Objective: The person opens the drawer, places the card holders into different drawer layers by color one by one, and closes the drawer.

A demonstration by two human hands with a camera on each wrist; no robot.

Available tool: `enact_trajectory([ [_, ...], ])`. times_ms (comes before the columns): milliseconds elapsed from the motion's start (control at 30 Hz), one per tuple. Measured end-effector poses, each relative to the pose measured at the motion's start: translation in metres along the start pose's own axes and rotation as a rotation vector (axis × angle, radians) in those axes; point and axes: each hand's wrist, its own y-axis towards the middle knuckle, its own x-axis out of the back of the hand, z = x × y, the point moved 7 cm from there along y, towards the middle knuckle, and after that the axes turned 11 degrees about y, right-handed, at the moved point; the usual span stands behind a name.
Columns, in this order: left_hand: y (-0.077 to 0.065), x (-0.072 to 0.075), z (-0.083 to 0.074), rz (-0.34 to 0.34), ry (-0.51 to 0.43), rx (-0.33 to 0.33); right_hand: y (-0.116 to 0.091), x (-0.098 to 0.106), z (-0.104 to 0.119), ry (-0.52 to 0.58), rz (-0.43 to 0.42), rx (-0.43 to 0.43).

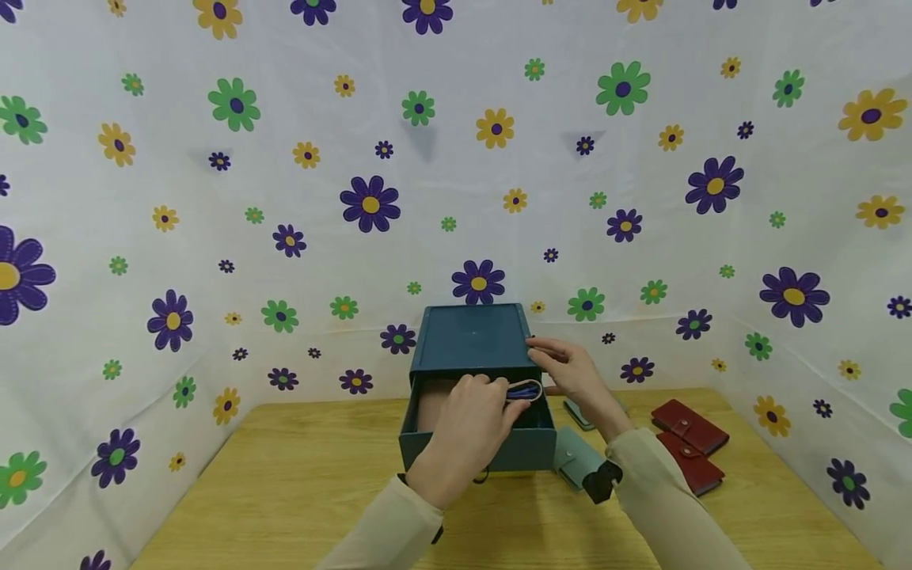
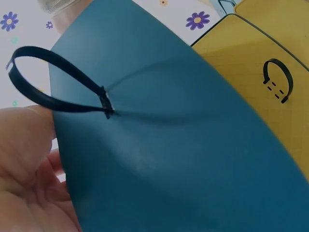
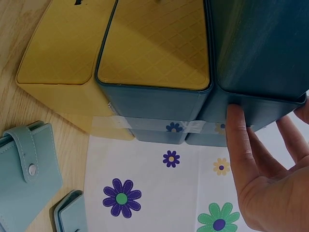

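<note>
A dark blue drawer box (image 1: 473, 336) stands on the table, its blue top drawer (image 1: 520, 451) pulled out. Over the drawer, my left hand (image 1: 466, 423) has its fingers bent inside and grips a looped beige-and-blue cord (image 1: 530, 389) between fingers and thumb. A flat beige thing (image 1: 431, 404) lies in the drawer's left part. In the left wrist view, the drawer front (image 2: 154, 135) with its black loop pull (image 2: 53, 79) hides the fingertips. My right hand (image 1: 570, 376) rests straight fingers (image 3: 237, 140) against the box's right side.
Below the blue drawer are yellow drawers (image 3: 154, 43), one with a black loop pull (image 2: 280, 77). Light teal wallets (image 1: 577, 455) lie close to the box's right side. Farther right are dark red wallets (image 1: 691, 427). Behind the table hangs a flowered cloth (image 1: 321, 277).
</note>
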Motion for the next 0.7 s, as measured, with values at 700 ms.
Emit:
enact_trajectory([
  [700, -0.004, 0.006, 0.011, -0.08, -0.076, -0.01, -0.002, 0.0, 0.001, -0.002, 0.014, 0.003],
])
